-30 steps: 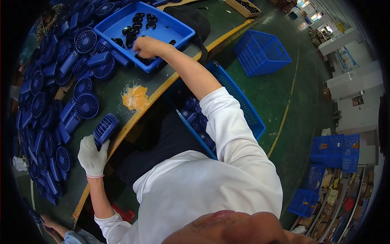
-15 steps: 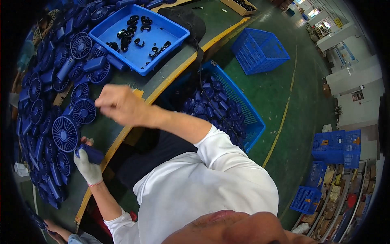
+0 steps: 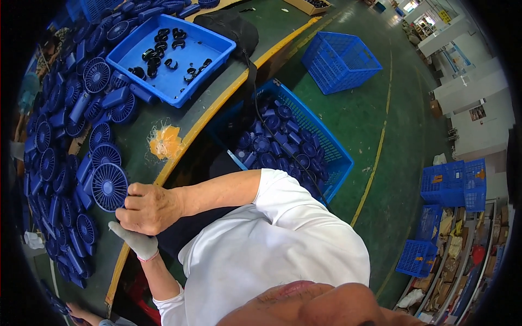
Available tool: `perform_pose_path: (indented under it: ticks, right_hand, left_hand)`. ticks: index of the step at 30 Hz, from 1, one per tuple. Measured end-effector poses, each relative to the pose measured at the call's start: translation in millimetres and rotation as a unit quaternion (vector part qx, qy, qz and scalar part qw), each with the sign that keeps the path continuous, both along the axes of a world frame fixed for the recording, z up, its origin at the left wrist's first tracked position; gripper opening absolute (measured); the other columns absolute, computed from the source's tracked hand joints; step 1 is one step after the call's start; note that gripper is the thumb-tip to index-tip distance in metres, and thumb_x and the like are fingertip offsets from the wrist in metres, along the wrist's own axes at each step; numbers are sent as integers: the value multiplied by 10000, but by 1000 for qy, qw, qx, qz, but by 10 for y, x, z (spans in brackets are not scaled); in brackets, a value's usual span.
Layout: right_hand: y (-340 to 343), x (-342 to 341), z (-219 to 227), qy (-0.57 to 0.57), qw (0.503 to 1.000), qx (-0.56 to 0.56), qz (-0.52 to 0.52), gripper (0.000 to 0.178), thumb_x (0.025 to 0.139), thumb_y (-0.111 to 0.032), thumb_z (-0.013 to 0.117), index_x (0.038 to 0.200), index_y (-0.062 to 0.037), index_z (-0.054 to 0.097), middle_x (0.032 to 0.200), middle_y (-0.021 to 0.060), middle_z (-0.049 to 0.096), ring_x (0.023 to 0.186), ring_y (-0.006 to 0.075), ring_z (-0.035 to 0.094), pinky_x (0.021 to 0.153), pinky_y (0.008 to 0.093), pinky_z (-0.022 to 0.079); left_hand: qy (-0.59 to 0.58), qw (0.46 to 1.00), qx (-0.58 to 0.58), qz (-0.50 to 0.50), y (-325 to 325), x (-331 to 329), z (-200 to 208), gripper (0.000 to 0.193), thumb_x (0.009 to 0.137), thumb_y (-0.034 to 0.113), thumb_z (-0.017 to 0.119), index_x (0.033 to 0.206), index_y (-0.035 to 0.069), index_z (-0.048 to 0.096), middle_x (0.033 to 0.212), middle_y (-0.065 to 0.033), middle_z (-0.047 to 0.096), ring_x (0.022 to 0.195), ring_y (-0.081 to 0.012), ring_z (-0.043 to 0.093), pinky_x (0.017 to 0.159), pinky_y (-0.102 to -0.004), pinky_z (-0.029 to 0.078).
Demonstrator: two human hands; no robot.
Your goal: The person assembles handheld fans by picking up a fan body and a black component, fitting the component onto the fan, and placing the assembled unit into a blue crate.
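Note:
A dark blue handheld fan [image 3: 110,187] with a round slatted head is held over the near edge of the table. My left hand [image 3: 138,243], in a pale glove, is closed on its handle, which is mostly hidden. Bare and closed, my right hand [image 3: 151,209] is against the fan just below its head and covers part of the gloved hand. What its curled fingers hold, if anything, cannot be seen. Many similar blue fans [image 3: 98,74] lie heaped along the left side of the table.
A blue tray [image 3: 176,101] with small black curved parts stands on the table, beside a black bag [image 3: 228,30]. An orange piece with pale threads [image 3: 165,142] lies near the yellow edge. On the floor are a blue crate of fans [image 3: 340,163] and another crate [image 3: 340,62].
My right hand has come down from above the table onto the fan. My left hand and the fan have shifted slightly right. The orange piece, mostly covered before, now shows.

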State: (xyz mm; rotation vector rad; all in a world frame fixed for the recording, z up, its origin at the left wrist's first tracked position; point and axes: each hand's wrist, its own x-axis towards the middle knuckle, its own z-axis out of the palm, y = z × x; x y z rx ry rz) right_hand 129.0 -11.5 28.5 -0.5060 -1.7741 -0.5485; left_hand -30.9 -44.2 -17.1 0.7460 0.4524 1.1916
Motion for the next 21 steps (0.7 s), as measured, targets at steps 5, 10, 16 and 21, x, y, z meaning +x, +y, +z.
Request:
perform_pose_path:
  ticks: [5,10,16,21]
  right_hand:
    - [-41,-23,-76,18,997,-51,62,146,761,-145,661,789,-3,650,983,111,581,826,221,537,741,373,416]
    - [-185,128,-88,125,962,-234,62,202,722,-143,727,779,-4,592,983,138,550,836,277,562,702,382,450]
    - [-248,127,-396,323,706,-583,242,254,909,-231,556,754,-57,655,723,119,611,759,236,602,700,343,500]
    - [-156,291,-339,477,412,-715,302,537,914,-658,420,825,-151,573,533,-55,445,417,67,437,374,206,338]
  left_hand:
    - [176,976,-15,125,54,-5,67,367,1005,397,397,1211,129,537,1135,2,583,1075,-136,530,953,-269,421]
    - [216,948,-61,224,176,27,201,373,927,359,498,943,-3,584,812,-59,597,680,-151,581,596,-279,485]
    - [252,951,-125,131,221,288,327,166,908,240,610,910,76,582,720,-9,551,589,-112,511,489,-263,415]
    - [287,948,-125,-50,278,585,414,626,995,546,264,904,31,609,686,-87,632,533,-183,605,513,-294,521]
